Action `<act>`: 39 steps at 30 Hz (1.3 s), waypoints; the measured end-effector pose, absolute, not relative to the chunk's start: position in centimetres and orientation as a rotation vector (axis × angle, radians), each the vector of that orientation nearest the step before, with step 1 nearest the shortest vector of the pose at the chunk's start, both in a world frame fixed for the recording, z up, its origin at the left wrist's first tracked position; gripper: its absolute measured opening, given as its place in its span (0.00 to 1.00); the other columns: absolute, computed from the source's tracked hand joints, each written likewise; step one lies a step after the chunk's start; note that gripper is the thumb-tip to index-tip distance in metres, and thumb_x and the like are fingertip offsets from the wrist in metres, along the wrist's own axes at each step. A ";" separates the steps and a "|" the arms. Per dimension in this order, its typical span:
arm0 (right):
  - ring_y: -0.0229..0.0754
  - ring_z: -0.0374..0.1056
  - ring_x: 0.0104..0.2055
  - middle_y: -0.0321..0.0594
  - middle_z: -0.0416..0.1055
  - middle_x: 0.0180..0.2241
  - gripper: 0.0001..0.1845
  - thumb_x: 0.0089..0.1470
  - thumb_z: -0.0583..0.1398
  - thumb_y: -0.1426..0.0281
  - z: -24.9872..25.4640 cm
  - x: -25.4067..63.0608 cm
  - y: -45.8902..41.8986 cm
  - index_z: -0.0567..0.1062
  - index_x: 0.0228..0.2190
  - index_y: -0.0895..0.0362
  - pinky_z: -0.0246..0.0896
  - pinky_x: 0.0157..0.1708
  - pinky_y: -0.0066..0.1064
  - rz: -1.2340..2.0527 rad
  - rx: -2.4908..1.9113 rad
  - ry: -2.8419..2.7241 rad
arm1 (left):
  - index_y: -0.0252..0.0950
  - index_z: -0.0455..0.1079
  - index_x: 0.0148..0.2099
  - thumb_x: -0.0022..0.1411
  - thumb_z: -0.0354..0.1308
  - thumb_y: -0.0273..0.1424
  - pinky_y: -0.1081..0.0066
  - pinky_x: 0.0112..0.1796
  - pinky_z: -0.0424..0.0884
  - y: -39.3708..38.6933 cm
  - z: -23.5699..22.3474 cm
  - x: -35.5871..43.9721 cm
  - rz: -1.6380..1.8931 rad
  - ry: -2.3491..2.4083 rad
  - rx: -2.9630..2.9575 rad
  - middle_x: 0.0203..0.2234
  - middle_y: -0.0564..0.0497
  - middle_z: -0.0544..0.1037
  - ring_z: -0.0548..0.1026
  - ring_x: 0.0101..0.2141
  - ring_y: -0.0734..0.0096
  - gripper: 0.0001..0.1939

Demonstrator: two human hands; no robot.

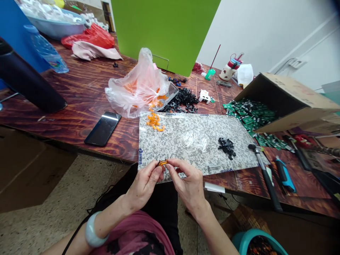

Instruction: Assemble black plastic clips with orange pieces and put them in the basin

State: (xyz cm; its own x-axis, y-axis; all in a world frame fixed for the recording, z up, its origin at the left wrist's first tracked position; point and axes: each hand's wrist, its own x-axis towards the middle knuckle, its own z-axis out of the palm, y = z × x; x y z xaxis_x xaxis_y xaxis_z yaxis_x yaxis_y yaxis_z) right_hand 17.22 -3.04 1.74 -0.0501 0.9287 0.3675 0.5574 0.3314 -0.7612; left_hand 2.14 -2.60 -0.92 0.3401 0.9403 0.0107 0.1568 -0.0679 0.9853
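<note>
As 2 hands [145, 185] [190, 186] pinch 1 orange pc [162, 163]

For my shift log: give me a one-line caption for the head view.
Left hand and right hand pinch a small orange part over a speckled board.

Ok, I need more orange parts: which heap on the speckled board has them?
The orange heap near the far left corner of the speckled board; the other heap, further right, is black.
</note>
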 end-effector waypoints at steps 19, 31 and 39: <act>0.40 0.72 0.39 0.42 0.76 0.37 0.12 0.52 0.62 0.68 3.0 18.0 -3.2 0.75 0.40 0.58 0.68 0.35 0.28 1.068 -1.323 -1.527 | 0.37 0.60 0.32 0.69 0.41 0.30 0.75 0.28 0.61 -2.9 -0.6 1.5 0.874 0.970 1.671 0.22 0.57 0.64 0.64 0.24 0.75 0.13; 0.38 0.68 0.34 0.39 0.71 0.32 0.09 0.55 0.59 0.65 2.6 18.4 -4.1 0.75 0.36 0.57 0.65 0.35 0.30 1.282 -1.205 -1.459 | 0.37 0.62 0.33 0.68 0.41 0.29 0.74 0.28 0.62 -2.9 0.1 1.3 0.819 0.859 1.871 0.23 0.55 0.65 0.65 0.25 0.74 0.12; 0.37 0.67 0.32 0.37 0.71 0.30 0.06 0.57 0.58 0.68 2.9 18.2 -4.4 0.74 0.34 0.56 0.61 0.32 0.27 1.078 -1.211 -1.596 | 0.37 0.61 0.28 0.67 0.43 0.27 0.75 0.27 0.61 -2.9 0.5 1.2 0.823 0.842 1.936 0.20 0.56 0.64 0.64 0.23 0.74 0.14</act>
State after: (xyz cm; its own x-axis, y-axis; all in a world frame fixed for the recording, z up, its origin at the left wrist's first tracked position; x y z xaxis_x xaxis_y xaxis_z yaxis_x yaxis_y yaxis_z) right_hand 18.25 -4.43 2.95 -0.1808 0.9763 0.1188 0.2544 0.1631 -0.9533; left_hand 1.19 -2.91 0.52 0.5570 0.7999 0.2232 0.2420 -0.4134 0.8778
